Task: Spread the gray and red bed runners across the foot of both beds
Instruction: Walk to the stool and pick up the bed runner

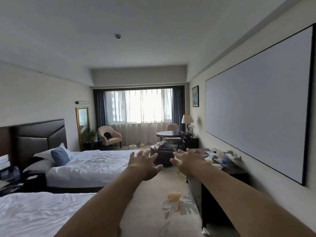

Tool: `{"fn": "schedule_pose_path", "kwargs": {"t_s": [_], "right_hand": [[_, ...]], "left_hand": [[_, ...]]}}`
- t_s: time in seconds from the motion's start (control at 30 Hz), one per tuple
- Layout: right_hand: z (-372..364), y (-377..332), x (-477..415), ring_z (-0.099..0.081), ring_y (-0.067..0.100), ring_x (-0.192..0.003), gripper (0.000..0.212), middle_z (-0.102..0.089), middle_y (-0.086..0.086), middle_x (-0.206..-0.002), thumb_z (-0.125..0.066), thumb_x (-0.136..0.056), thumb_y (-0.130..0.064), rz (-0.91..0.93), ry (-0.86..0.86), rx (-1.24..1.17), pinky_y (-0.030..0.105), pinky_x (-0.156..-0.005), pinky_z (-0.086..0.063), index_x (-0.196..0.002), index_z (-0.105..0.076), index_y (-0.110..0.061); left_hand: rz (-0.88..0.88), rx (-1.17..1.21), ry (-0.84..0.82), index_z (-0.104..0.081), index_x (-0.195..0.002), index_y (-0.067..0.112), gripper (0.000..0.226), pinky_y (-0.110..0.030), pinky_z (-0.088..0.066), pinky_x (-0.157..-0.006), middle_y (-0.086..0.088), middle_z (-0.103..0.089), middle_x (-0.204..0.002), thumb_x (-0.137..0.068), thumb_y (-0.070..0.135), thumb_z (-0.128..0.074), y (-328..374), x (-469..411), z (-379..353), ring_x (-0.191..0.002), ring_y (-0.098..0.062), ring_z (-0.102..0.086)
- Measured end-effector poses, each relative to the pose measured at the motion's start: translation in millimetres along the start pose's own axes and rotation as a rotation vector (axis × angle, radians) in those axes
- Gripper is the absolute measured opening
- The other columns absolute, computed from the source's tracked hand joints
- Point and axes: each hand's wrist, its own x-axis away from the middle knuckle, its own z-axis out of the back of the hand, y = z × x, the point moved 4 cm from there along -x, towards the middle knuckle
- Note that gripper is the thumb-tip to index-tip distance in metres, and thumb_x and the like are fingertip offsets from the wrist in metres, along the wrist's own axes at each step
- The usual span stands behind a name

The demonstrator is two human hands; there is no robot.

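Two beds with white sheets stand on the left: the near bed (34, 214) at the bottom left and the far bed (95, 166) beyond it. No gray or red runner lies on either bed. My left hand (145, 165) and my right hand (188, 162) reach straight out over the aisle, palms down, fingers spread, holding nothing. Just past my hands a dark round ottoman (163, 157) carries a heap of crumpled cloth (163, 145), partly gray with a bit of red; I cannot tell what it is.
A dark desk (224, 183) with a water bottle (224, 159) and clutter runs along the right wall under a large white screen (259, 103). A carpeted aisle (162, 211) lies between beds and desk. A round table (172, 134), armchair (110, 135) and lamp (187, 120) stand by the window.
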Motion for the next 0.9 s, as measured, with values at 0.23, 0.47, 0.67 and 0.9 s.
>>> {"fn": "schedule_pose_path", "kwargs": {"t_s": [0.23,0.47,0.67,0.9], "right_hand": [[-29.7,7.5,-45.8,-0.017,0.029,-0.153,0.065,-0.022,-0.003,-0.166,-0.021,-0.102,-0.063,-0.030,-0.039,0.050,0.052,-0.122,-0.009,-0.158,-0.025,-0.031],[-61.1,35.9,-143.5,-0.021,0.026,-0.152,0.066,-0.026,-0.004,-0.165,-0.022,-0.101,-0.063,-0.031,-0.043,0.043,0.052,-0.122,-0.012,-0.157,-0.027,-0.028],[-73.4,76.7,-263.9,-0.037,0.027,-0.144,0.067,-0.043,0.003,-0.156,-0.026,-0.101,-0.063,-0.053,-0.025,0.020,0.048,-0.119,-0.022,-0.154,-0.035,-0.023],[-100.0,111.4,-416.1,-0.029,0.024,-0.149,0.066,-0.036,-0.001,-0.161,-0.027,-0.102,-0.059,-0.024,-0.068,0.015,0.050,-0.122,-0.011,-0.156,-0.031,-0.021]], "left_hand": [[0.014,0.008,-0.014,-0.022,-0.161,0.037,0.078,-0.059,-0.011,-0.124,-0.003,-0.019,-0.171,-0.094,0.077,-0.031,-15.2,-46.2,-27.5,-0.157,-0.030,-0.013],[-0.016,-0.018,-0.010,-0.021,-0.160,0.039,0.078,-0.059,-0.018,-0.122,-0.002,-0.021,-0.170,-0.093,0.076,-0.032,-23.7,-147.3,-65.9,-0.156,-0.031,-0.018],[0.001,-0.101,-0.075,-0.043,-0.152,0.030,0.068,-0.054,-0.037,-0.108,-0.005,-0.046,-0.156,-0.097,0.069,-0.035,-41.8,-267.3,-85.1,-0.142,-0.031,-0.044],[0.103,0.100,-0.093,-0.045,-0.151,0.037,0.064,-0.045,-0.036,-0.110,-0.002,-0.043,-0.159,-0.096,0.070,-0.038,-76.8,-410.1,-97.0,-0.144,-0.026,-0.041]]}}
